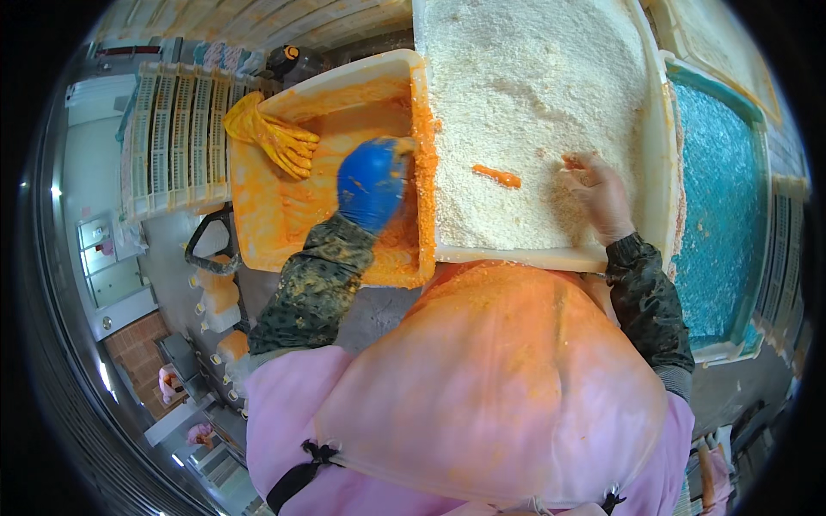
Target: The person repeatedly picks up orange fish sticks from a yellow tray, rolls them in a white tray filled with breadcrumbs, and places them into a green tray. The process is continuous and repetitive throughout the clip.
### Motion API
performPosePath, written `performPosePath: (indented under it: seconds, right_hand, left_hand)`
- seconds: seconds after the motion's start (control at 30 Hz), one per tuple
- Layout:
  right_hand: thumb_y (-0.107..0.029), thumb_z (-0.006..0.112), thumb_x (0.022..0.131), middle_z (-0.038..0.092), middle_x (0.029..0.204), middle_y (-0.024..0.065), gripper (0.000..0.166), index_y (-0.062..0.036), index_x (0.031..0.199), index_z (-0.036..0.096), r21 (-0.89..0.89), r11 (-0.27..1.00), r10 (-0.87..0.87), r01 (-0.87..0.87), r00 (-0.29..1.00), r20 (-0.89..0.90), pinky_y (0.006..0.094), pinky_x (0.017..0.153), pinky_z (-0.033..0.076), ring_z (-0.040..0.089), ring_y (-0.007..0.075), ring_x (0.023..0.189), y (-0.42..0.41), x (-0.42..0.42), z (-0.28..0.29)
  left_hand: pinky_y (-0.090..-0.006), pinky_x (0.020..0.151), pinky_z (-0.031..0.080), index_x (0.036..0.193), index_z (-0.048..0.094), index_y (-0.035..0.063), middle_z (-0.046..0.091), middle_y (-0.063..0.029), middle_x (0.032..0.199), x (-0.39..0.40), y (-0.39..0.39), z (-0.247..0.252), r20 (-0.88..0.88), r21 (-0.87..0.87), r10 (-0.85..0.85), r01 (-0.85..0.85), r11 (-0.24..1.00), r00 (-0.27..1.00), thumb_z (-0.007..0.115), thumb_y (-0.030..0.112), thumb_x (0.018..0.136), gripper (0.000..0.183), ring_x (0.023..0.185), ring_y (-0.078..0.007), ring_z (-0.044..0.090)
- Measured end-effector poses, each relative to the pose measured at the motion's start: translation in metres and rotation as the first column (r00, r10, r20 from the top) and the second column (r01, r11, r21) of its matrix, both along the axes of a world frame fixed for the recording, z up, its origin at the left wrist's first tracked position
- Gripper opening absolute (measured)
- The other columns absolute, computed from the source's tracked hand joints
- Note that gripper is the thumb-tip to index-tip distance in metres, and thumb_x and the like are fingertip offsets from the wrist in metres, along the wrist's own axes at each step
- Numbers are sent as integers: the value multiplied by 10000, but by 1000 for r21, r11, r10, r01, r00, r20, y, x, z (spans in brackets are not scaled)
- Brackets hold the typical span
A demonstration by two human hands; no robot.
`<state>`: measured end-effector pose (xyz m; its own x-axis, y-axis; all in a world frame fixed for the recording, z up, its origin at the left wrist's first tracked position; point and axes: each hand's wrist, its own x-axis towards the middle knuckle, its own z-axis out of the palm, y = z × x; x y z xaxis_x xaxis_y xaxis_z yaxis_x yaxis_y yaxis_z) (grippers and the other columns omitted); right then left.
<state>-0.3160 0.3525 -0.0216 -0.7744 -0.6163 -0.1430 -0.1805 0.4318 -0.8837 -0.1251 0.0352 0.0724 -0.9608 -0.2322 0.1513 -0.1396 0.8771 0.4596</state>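
My left hand point(374, 180), in a blue rubber glove smeared with orange, is over the right part of an orange-smeared plastic tub point(258, 251). It is blurred, and its fingers are hard to make out. A yellow rubber glove point(277, 138) hangs over the tub's upper left rim. My right hand point(597, 193), in a thin clear glove, is low over white crumbs point(516, 90) in a large white tub point(503, 257). A small orange-coated piece point(571, 162) is at its fingertips. Left of this hand, another orange-coated piece point(497, 176) lies on the crumbs.
A green-rimmed tub lined with blue plastic film point(716, 213) stands at the right. Stacked plastic crates point(181, 142) are at the left, above several jugs with orange contents point(216, 290) on the floor. Orange clumps coat the rim between the two tubs. People in pink are far off.
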Motion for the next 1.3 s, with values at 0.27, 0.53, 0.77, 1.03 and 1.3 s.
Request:
performPosePath:
  seconds: [0.27,0.53,0.77,1.03,1.3]
  right_hand:
    - [-194,781,811,665,1078,180,384,-16,1129,661,265,913,385,-312,873,-301,416,869,532,640,361,995,-74,47,21]
    - [-125,722,839,663,1023,183,274,-29,1090,672,347,917,318,-198,888,-333,414,872,520,636,367,962,-4,7,12]
    - [-142,694,863,667,1018,184,238,-22,1066,664,373,921,194,-111,962,-194,438,818,508,632,379,944,8,-1,14]
    - [-138,651,912,673,951,157,203,-23,1078,670,307,948,165,-86,956,-241,378,778,496,639,297,873,14,-5,1]
    - [-192,642,891,673,941,153,189,-67,1020,700,316,947,126,-49,966,-228,438,819,502,631,349,927,17,-7,10]
  left_hand:
    - [-461,778,536,1086,687,22,699,-196,1026,73,-44,-108,527,36,163,-214,976,834,739,224,856,310,926,-387,661]
    - [-303,774,543,1214,629,-60,678,-145,1161,92,-80,-55,670,681,24,-628,378,742,729,89,902,360,985,-189,653]
    - [-410,937,559,1327,550,-54,643,-180,1250,126,-106,-95,760,549,140,-743,383,635,679,61,934,429,1176,-258,619]
    - [-399,890,570,1161,615,-51,676,-177,1094,84,-81,7,485,806,107,-491,330,868,748,89,898,325,995,-275,693]
    - [-283,777,546,1237,657,-15,703,-63,969,-47,15,95,412,843,-309,-229,487,857,688,137,948,327,892,-149,677]
